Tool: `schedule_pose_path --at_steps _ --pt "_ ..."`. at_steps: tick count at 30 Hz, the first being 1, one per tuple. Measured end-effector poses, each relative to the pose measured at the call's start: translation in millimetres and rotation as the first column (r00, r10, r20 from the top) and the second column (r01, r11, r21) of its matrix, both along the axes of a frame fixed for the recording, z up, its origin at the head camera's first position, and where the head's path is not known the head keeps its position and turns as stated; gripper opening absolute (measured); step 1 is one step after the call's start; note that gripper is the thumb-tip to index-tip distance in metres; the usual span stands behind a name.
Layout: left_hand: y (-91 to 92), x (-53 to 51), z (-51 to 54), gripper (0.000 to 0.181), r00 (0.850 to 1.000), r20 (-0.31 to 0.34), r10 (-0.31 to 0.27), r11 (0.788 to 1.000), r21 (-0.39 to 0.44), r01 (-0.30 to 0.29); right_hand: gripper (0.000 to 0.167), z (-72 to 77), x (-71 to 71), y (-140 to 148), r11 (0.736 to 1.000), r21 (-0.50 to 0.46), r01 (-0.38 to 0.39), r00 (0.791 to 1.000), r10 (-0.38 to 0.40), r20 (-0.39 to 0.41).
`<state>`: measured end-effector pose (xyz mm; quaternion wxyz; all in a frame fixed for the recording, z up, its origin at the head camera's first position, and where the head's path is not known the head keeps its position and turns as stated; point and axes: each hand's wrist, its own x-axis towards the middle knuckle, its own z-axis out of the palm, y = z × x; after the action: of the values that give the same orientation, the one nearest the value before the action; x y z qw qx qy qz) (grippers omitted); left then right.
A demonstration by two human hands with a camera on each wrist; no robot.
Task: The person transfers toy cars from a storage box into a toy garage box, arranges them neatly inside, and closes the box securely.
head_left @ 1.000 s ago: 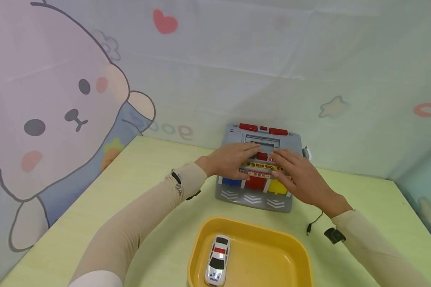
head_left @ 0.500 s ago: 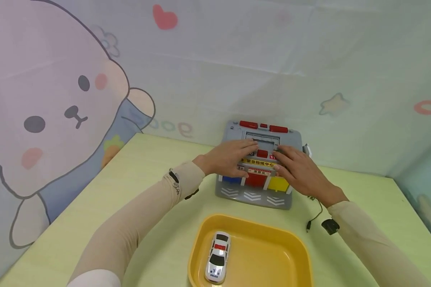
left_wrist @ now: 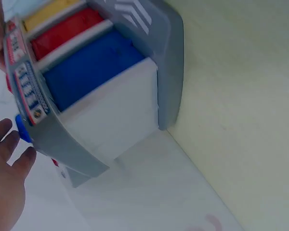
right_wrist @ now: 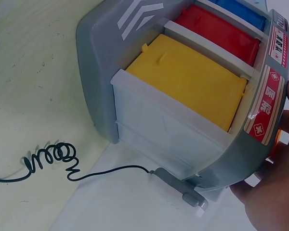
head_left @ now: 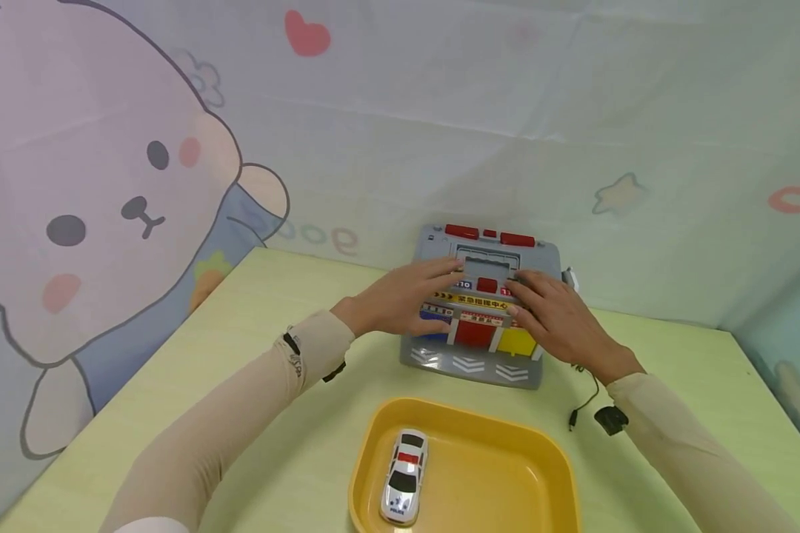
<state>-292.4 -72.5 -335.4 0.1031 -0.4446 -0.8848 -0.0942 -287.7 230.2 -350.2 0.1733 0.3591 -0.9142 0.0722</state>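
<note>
A toy emergency station (head_left: 475, 332) with blue, red and yellow doors stands against the back wall, its grey roof bearing red light bars. My left hand (head_left: 400, 300) is at the station's left front, fingers extended over the roof edge and thumb before the blue door (left_wrist: 94, 70). In the left wrist view a small gap shows near the fingers; contact is unclear. On the right, my right hand (head_left: 567, 318) rests at the roof's front edge, fingers reaching over it. The yellow door (right_wrist: 190, 79) is closed; in the right wrist view the fingertips are partly hidden behind the roof edge.
A yellow tray (head_left: 560, 474) sits in front of the station, with a white toy police car (head_left: 403, 477) at its left side. A grey handset (right_wrist: 180, 190) hangs on the station's right side, its coiled black cord (right_wrist: 53, 154) trailing over the table.
My left hand shifts left, away from the roof's middle, uncovering more of the yellow sign. My right hand rises slightly, then stays. The tray and police car stay put.
</note>
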Motion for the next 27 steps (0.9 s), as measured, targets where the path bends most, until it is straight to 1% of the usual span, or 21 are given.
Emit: schedule_pose_path --at_steps 3,5,8,10,12,15,18,19,21,22,24,27 --pt "-5.9 20.4 -2.2 0.073 0.998 0.035 -0.044 0.998 0.034 0.043 0.046 1.5 2.2 -1 1.000 0.011 -0.002 1.000 0.002 0.005" --pt "-8.3 37.1 -3.1 0.068 0.996 0.053 -0.076 0.997 0.018 0.075 0.045 2.8 3.3 -3 1.000 0.014 -0.005 1.000 0.004 0.008" --pt "-11.9 60.8 -3.5 0.062 0.988 0.075 -0.137 0.991 0.005 0.137 0.045 3.9 4.4 -5 1.000 0.014 0.000 1.000 0.000 0.005" --pt "-13.7 75.8 -2.3 0.057 0.981 0.110 -0.162 0.987 -0.002 0.163 0.045 4.3 5.0 -6 1.000 0.014 0.007 1.000 -0.007 0.007" --pt "-13.8 88.7 -3.1 0.053 0.967 0.166 -0.194 0.980 0.000 0.197 0.046 3.3 5.4 -7 1.000 0.014 0.016 1.000 -0.016 0.011" --pt "-13.2 106.6 -4.6 0.048 0.940 0.254 -0.226 0.968 -0.053 0.247 0.046 3.7 5.5 -8 1.000 0.013 0.017 1.000 -0.018 0.025" --pt "-12.0 118.9 -8.8 0.045 0.914 0.312 -0.260 0.941 -0.130 0.313 0.046 3.9 5.6 -10 1.000 0.008 0.014 0.999 -0.015 0.039" --pt "-11.8 122.1 -10.1 0.044 0.905 0.333 -0.263 0.934 -0.148 0.326 0.047 3.7 5.7 -10 1.000 0.005 0.015 0.999 -0.015 0.042" --pt "-11.5 126.4 -12.8 0.041 0.893 0.362 -0.266 0.922 -0.174 0.345 0.046 3.9 6.3 -11 1.000 0.002 0.014 0.999 -0.014 0.046" --pt "-11.3 128.5 -13.8 0.039 0.890 0.370 -0.265 0.919 -0.183 0.350 0.046 4.1 6.6 -11 1.000 0.001 0.014 0.999 -0.014 0.048" --pt "-10.5 133.9 -14.7 0.036 0.889 0.362 -0.281 0.903 -0.214 0.373 0.046 3.7 6.9 -11 1.000 0.001 0.012 0.999 -0.012 0.053" --pt "-8.4 143.6 -14.0 0.033 0.886 0.331 -0.324 0.866 -0.274 0.419 0.046 4.4 8.3 -11 1.000 0.002 0.004 0.998 -0.004 0.063"
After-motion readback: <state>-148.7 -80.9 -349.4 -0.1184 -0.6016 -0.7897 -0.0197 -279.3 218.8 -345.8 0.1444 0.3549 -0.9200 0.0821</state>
